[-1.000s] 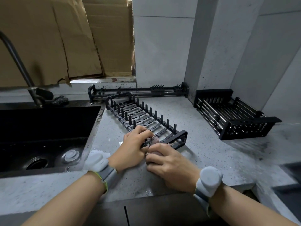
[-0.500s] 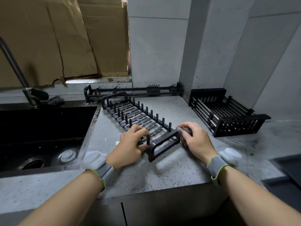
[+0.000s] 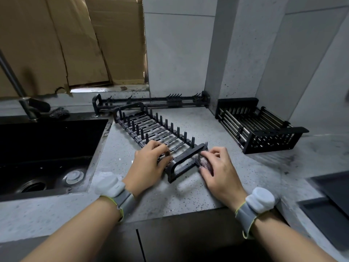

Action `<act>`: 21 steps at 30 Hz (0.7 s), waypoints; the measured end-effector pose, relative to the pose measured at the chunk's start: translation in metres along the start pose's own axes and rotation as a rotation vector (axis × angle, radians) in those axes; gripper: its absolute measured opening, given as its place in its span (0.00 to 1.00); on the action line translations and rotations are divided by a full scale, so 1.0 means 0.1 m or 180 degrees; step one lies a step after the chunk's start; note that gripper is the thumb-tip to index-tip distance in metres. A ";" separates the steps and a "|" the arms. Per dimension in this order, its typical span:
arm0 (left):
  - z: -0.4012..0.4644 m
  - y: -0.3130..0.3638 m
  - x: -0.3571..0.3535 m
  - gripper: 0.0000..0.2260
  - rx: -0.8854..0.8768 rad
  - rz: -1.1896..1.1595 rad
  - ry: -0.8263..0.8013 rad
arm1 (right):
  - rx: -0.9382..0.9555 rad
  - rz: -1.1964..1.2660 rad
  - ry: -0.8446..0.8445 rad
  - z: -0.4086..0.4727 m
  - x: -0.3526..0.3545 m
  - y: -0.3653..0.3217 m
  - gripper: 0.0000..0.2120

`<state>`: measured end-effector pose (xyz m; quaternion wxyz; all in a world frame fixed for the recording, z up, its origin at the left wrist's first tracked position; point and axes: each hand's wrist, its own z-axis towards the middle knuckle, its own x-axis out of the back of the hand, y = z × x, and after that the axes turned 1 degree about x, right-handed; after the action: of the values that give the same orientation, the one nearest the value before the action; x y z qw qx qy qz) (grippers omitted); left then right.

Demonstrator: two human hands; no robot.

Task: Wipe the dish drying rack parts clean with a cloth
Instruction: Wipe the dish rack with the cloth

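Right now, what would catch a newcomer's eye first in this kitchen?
Two hands at work in the middle of the grey counter: the left hand grips the near end of a long black plate rack, while the right hand presses a mesh cloth against its end handle. A black basket sits by the right wall, a dark sink on the left.

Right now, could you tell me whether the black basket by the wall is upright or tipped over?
Upright: the black basket sits on its base on the counter, open side up, and looks empty.
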<state>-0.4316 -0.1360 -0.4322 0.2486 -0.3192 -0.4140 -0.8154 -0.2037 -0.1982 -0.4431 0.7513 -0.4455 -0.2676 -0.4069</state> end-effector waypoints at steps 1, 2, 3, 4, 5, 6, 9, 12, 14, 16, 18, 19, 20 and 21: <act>0.00 -0.01 -0.01 0.03 0.0007 0.0007 0.0025 | 0.0120 -0.0176 -0.0102 -0.02 -0.03 0.01 0.20; 0.00 -0.01 -0.02 0.04 0.0013 0.0016 0.0048 | 0.0216 -0.0339 -0.0152 -0.03 -0.04 0.02 0.21; 0.00 -0.02 -0.03 0.04 0.0010 0.0029 0.0076 | 0.0282 -0.0466 -0.0159 -0.03 -0.05 0.04 0.21; 0.00 -0.02 -0.04 0.05 0.0000 0.0040 0.0101 | 0.0310 -0.0595 -0.0151 -0.03 -0.04 0.05 0.20; 0.00 -0.03 -0.04 0.05 -0.0005 0.0044 0.0119 | 0.0330 -0.0768 -0.0181 -0.02 -0.05 0.05 0.19; 0.00 -0.03 -0.04 0.05 -0.0002 0.0050 0.0127 | 0.0335 -0.0984 -0.0275 -0.01 -0.05 0.04 0.18; 0.00 -0.04 -0.05 0.05 -0.0011 0.0075 0.0093 | 0.0266 -0.1376 -0.0537 0.02 -0.07 0.00 0.17; 0.03 -0.04 -0.01 0.05 0.0007 0.0118 0.0020 | 0.0159 -0.1252 -0.0640 0.07 -0.04 -0.06 0.15; 0.04 -0.05 0.00 0.05 0.0053 0.0132 -0.0047 | 0.0197 -0.1030 -0.0728 0.08 -0.05 -0.14 0.13; 0.05 -0.05 0.00 0.05 0.0058 0.0130 -0.0052 | 0.0393 -0.0729 -0.0796 0.03 -0.07 -0.28 0.13; 0.04 -0.05 0.00 0.05 0.0041 0.0153 -0.0024 | 0.0700 -0.0536 -0.0867 -0.06 -0.11 -0.41 0.13; 0.04 -0.05 0.00 0.05 0.0046 0.0174 -0.0028 | 0.0832 -0.0528 -0.0913 -0.09 -0.12 -0.44 0.14; 0.04 -0.04 0.00 0.05 0.0061 0.0183 -0.0039 | 0.0902 -0.0560 -0.0954 -0.11 -0.13 -0.42 0.16; 0.04 -0.04 0.00 0.05 0.0078 0.0179 -0.0047 | 0.0914 -0.0615 -0.0974 -0.09 -0.11 -0.39 0.17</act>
<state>-0.4327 -0.1307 -0.4321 0.2723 -0.3337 -0.4167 -0.8006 -0.2419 -0.2129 -0.4383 0.7151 -0.3629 -0.4750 -0.3624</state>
